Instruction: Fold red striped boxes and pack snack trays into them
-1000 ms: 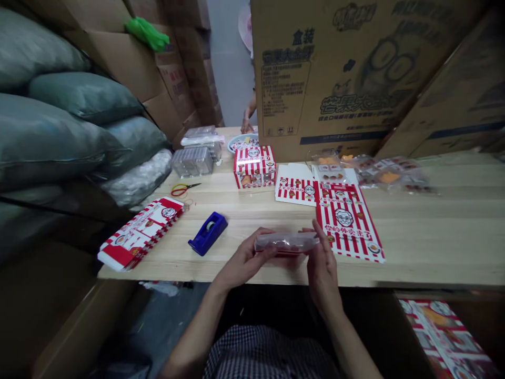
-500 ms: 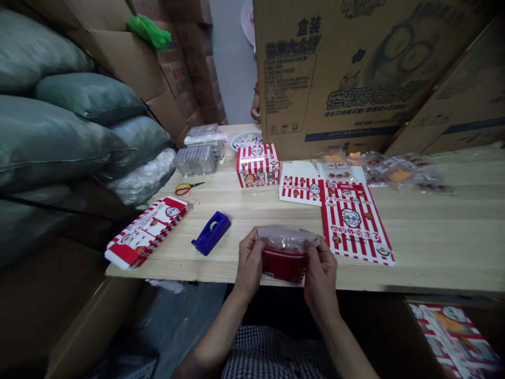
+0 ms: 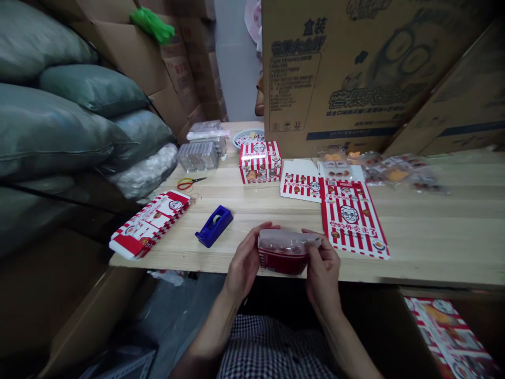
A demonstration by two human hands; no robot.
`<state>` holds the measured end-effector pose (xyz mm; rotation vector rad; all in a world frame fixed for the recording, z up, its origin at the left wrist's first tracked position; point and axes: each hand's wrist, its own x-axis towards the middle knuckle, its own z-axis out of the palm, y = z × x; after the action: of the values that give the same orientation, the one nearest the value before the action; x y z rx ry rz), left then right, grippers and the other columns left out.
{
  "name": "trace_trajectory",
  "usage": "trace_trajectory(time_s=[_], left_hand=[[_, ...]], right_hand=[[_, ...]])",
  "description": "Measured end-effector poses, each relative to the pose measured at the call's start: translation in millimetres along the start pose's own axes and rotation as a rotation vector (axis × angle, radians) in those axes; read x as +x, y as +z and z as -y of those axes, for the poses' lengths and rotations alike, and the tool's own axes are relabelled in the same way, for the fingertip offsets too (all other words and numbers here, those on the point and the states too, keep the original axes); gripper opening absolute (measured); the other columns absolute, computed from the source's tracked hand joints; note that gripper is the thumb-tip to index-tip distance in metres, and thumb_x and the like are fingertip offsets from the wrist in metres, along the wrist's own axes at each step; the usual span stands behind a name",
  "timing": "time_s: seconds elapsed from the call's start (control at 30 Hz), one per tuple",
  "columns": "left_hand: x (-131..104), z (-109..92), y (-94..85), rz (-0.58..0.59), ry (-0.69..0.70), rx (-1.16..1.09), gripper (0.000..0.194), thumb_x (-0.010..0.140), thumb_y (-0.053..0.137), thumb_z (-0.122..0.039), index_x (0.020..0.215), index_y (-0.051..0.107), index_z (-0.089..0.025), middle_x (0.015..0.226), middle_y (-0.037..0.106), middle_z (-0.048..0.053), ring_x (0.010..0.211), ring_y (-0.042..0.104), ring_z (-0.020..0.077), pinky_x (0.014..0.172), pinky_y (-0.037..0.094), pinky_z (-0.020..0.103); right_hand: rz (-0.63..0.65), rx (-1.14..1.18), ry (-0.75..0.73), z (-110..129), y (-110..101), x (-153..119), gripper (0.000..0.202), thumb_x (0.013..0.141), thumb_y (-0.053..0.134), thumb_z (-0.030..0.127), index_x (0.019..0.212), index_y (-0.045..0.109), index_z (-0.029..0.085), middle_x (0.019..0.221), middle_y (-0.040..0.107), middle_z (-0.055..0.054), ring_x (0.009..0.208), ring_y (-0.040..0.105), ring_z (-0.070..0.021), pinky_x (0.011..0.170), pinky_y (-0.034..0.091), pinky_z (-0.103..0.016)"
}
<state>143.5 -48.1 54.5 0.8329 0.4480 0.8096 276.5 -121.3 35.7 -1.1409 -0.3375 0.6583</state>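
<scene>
Between my two hands, at the front edge of the table, is a small red carton (image 3: 282,261) with a white flap and clear plastic showing at its top. My left hand (image 3: 245,260) wraps round the carton's left side, its fingers behind it. On the other side my right hand (image 3: 324,263) pinches the top right corner with thumb and fingers. What lies inside the carton is blurred. A blue tape dispenser (image 3: 214,226) stands to the left of my hands. Flat red-and-white striped cartons (image 3: 351,218) lie to the right.
A made-up striped box (image 3: 260,162) stands at mid-table, with scissors (image 3: 191,182) and folded cartons (image 3: 150,223) to the left. Clear plastic packs (image 3: 198,156) and a bowl (image 3: 248,138) are farther back. Bagged toys (image 3: 398,171) lie before a big cardboard box (image 3: 339,73).
My left thumb has come off the carton's front top edge, and the left fingers have slid round its side. My right hand keeps its pinch. The view has shifted slightly.
</scene>
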Motion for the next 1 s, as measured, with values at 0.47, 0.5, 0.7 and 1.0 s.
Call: trace_trajectory(time_s=[0.47, 0.5, 0.7, 1.0], left_hand=[[20.9, 5.3, -11.4, -0.084, -0.082, 0.159, 0.024, 0.083, 0.069, -0.028, 0.101, 0.075, -0.014, 0.087, 0.076, 0.006, 0.082, 0.069, 0.0214, 0.075, 0.05, 0.029], [21.6, 5.5, -10.8, -0.087, -0.083, 0.156, 0.025, 0.083, 0.069, -0.03, 0.101, 0.075, -0.014, 0.088, 0.076, 0.006, 0.082, 0.069, 0.0215, 0.075, 0.051, 0.029], [23.7, 6.2, -10.1, -0.093, -0.082, 0.131, 0.024, 0.082, 0.07, -0.028, 0.101, 0.075, -0.014, 0.09, 0.076, 0.006, 0.084, 0.069, 0.0211, 0.079, 0.051, 0.03], [27.6, 4.4, -11.1, -0.076, -0.104, 0.133, 0.022, 0.083, 0.069, -0.025, 0.1, 0.075, -0.012, 0.087, 0.076, 0.007, 0.081, 0.069, 0.0211, 0.075, 0.051, 0.029]], right_hand=[[0.273, 0.114, 0.165, 6.5, -24.7, 12.2, 0.032, 0.093, 0.054, 0.047, 0.108, 0.073, 0.025, 0.112, 0.073, -0.005, 0.105, 0.066, -0.0254, 0.093, 0.052, -0.04], [0.27, 0.095, 0.174, 6.7, -26.3, 13.9, 0.029, 0.092, 0.058, 0.045, 0.11, 0.072, 0.026, 0.112, 0.073, -0.004, 0.105, 0.066, -0.0249, 0.094, 0.051, -0.04], [0.303, 0.116, 0.25, 4.8, -32.4, 21.1, 0.029, 0.087, 0.069, 0.043, 0.112, 0.072, 0.027, 0.117, 0.073, -0.005, 0.108, 0.067, -0.0244, 0.096, 0.052, -0.04], [0.339, 0.136, 0.297, 6.5, -37.2, 24.3, 0.024, 0.082, 0.076, 0.042, 0.1, 0.075, 0.026, 0.108, 0.076, -0.004, 0.099, 0.07, -0.0224, 0.092, 0.055, -0.038]])
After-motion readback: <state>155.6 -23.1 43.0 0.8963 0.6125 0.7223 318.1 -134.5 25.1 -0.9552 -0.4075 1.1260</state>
